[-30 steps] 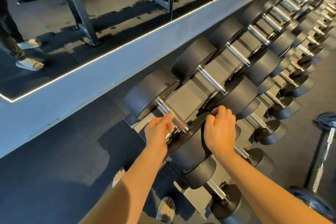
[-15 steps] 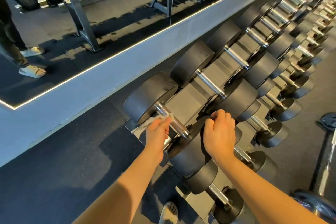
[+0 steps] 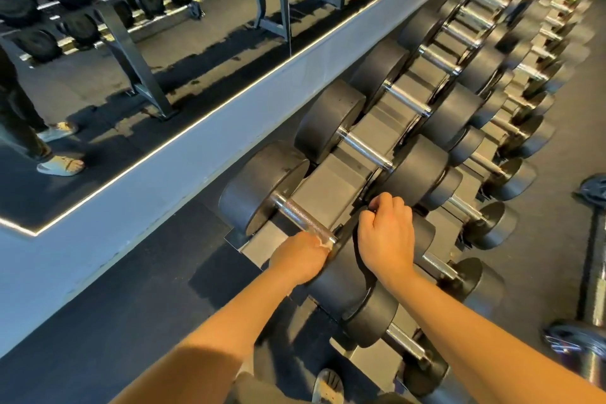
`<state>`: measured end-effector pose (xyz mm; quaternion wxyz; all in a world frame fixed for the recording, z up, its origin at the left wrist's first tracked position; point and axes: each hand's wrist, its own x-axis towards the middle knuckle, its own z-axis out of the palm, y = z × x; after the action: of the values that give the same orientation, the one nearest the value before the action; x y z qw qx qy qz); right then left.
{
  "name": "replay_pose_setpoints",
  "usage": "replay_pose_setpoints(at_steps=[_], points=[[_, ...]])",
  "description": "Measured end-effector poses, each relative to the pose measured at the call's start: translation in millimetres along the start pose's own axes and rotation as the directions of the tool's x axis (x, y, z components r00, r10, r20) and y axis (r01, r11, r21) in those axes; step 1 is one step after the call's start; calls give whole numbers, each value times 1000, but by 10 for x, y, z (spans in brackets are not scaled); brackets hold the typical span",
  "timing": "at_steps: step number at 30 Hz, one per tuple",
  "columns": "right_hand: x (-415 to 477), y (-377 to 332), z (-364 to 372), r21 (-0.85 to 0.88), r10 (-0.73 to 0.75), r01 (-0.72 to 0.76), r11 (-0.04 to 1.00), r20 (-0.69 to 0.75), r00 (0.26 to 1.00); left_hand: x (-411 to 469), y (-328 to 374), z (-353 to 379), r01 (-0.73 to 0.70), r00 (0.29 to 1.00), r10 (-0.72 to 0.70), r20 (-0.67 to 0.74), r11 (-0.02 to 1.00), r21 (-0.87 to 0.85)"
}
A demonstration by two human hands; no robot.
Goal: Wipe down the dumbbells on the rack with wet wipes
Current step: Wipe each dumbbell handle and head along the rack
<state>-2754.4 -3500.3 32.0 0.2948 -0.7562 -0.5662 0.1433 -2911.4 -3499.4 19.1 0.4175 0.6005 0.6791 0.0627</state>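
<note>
While the left hand [image 3: 300, 256] closes around a white wet wipe [image 3: 323, 242], it presses that wipe against the near end of the chrome handle [image 3: 305, 221] of the nearest dumbbell [image 3: 262, 187] on the top tier of the rack [image 3: 331, 187]. Only a small corner of the wipe shows between the fingers and the metal, and the hand itself is somewhat blurred. This dumbbell sits just below the centre of the view, its handle running from 10 o'clock down to 4 o'clock, the far black head toward the wall and the near head [image 3: 344, 275] toward the person.

Just beside the left hand, at its 2 o'clock, the right hand [image 3: 387, 233] has its fingers curled over the upper rim of that near head, knuckles up.

Other dumbbells [image 3: 331, 118] follow in a close row that runs away toward 1 o'clock, with smaller ones on a lower tier toward 4 o'clock. A long mirror [image 3: 131, 43] fills the wall from 9 to 12 o'clock and reflects another rack and a person's sandalled feet [image 3: 62, 166]. On the dark floor [image 3: 114, 272], a weight plate [image 3: 593, 187] lies at 3 o'clock, and the person's own sandalled foot [image 3: 328, 387] shows at 6 o'clock.
</note>
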Motion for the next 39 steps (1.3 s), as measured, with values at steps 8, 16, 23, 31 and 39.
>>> replay_pose_setpoints(at_steps=[8,16,23,31,39], points=[[131,13,-153,42,23,-28,999,120,992,-127,531,-734,-322,935,342,-90,929,184],[587,-18,-256,120,200,-203,972,38,979,729,1227,-1240,-571,803,594,50,741,354],[1081,137,-401,202,398,-355,913,-251,882,1516,1745,-1252,-787,546,788,285,365,497],[1389,269,-409,229,371,-310,923,-311,875,2052,1951,-642,-778,545,694,470,209,593],[1820,601,-179,182,287,-246,952,-256,923,2294,1656,-401,-777,587,712,385,362,515]])
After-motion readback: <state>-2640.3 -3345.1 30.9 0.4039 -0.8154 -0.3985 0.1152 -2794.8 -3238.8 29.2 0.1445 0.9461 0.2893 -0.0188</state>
